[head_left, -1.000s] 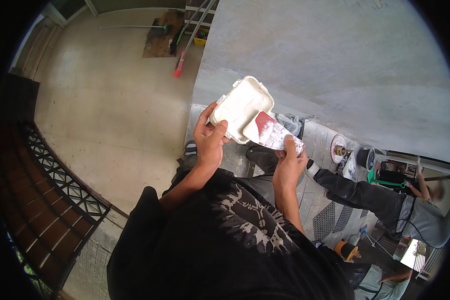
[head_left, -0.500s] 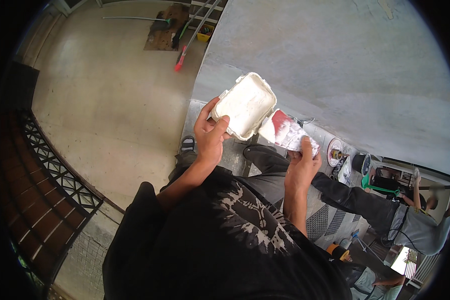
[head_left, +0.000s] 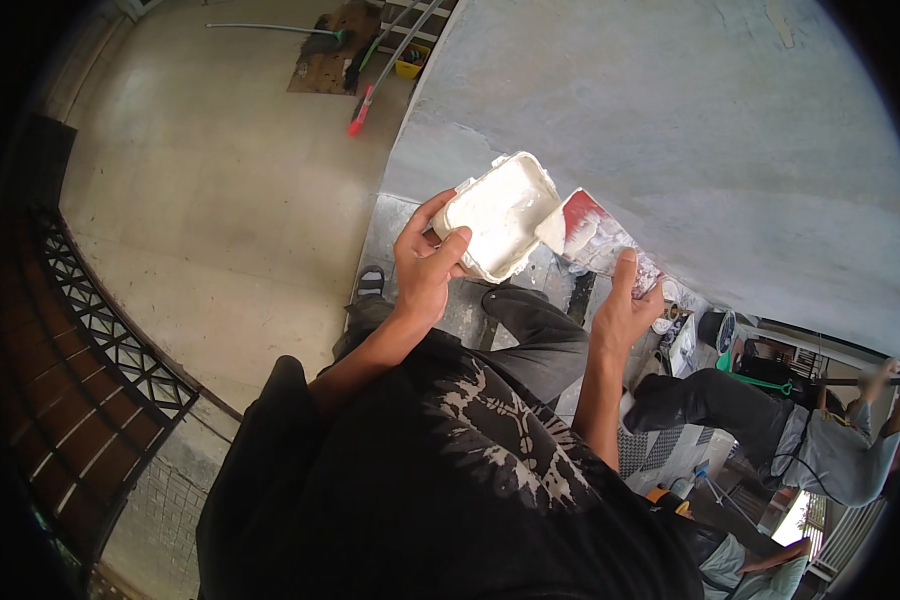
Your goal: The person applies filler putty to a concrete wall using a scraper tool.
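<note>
A shallow white plastic tub (head_left: 528, 248), smeared with white paste (head_left: 502, 212), rests in my left hand (head_left: 427, 265). My left thumb presses over its near side while the fingers curl around the outside. To the right, my right hand (head_left: 625, 312) is closed on a red putty scraper (head_left: 582, 212) largely coated in the same paste. The scraper's paste-laden end is right beside the tub's right rim; whether they touch I cannot tell. My right thumb lies along the scraper, and the fingers beneath it are mostly hidden.
A smooth grey wall (head_left: 660, 130) rises beyond my hands. On the left, pale floor (head_left: 210, 210) stretches to a dark railing (head_left: 120, 310). Brooms (head_left: 360, 112) lie near the wall's end. Two people (head_left: 830, 450) are at the right, near a black bucket (head_left: 715, 330) and tools.
The scraper and my right hand have moved up and slightly right. The tub has shifted a little right and tilts differently. At the right, a person's leg has drawn back.
</note>
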Tool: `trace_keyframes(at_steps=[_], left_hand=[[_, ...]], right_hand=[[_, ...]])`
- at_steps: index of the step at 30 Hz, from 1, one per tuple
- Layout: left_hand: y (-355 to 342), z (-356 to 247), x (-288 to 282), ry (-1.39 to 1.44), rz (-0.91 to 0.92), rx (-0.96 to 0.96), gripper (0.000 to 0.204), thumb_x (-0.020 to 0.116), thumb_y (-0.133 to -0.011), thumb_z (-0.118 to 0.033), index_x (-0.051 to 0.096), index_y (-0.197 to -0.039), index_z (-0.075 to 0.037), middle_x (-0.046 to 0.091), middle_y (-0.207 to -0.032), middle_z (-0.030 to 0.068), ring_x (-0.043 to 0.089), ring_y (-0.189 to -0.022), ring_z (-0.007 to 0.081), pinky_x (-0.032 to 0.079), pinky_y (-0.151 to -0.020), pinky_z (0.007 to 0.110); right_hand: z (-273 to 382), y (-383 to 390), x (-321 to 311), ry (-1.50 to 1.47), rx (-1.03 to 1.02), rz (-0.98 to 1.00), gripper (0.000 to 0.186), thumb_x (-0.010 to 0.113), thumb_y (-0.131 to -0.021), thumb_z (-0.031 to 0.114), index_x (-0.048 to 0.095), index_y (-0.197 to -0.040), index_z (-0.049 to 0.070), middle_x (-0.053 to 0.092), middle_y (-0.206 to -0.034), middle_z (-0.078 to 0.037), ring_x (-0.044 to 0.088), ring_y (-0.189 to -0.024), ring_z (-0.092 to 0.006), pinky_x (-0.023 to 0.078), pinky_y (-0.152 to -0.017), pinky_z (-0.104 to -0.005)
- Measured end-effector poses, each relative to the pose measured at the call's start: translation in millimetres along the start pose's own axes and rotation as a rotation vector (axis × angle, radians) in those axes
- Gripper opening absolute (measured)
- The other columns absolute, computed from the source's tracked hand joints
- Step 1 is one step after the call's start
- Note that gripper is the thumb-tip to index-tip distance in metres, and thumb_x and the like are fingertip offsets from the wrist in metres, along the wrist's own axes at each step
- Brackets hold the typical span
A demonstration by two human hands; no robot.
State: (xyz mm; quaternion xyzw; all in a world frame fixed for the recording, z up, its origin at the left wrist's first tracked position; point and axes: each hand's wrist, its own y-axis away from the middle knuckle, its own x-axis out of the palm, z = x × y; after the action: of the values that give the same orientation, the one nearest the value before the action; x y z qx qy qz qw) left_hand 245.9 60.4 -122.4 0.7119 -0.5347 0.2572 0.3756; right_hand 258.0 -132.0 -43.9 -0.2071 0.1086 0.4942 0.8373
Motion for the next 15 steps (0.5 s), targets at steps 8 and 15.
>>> trace_keyframes(at_steps=[8,15], left_hand=[[-3.2,9.0,-1.3,-0.111,-0.066,-0.014,0.052,0.065,-0.086,-0.009,0.047,-0.133,-0.001,0.062,-0.110,0.0127,0.063,-0.091,0.0156,0.057,-0.066,0.027],[-10.2,10.1,-9.9,-0.190,0.021,-0.022,0.055,0.060,-0.089,-0.010,0.038,-0.138,0.002,0.056,-0.120,0.0196,0.063,-0.102,0.0256,0.059,-0.079,0.044]], right_hand=[[22.9,31.0,16.1,0.001,0.051,0.122,0.019,0.064,-0.092,0.017,0.063,-0.083,-0.001,0.054,-0.072,0.005,0.042,-0.063,-0.0029,0.032,-0.054,-0.0209],[-3.3,25.6,21.3,-0.326,0.404,0.111,0.014,0.063,-0.093,0.015,0.061,-0.092,0.002,0.058,-0.079,0.002,0.046,-0.066,-0.0042,0.035,-0.057,-0.0230]])
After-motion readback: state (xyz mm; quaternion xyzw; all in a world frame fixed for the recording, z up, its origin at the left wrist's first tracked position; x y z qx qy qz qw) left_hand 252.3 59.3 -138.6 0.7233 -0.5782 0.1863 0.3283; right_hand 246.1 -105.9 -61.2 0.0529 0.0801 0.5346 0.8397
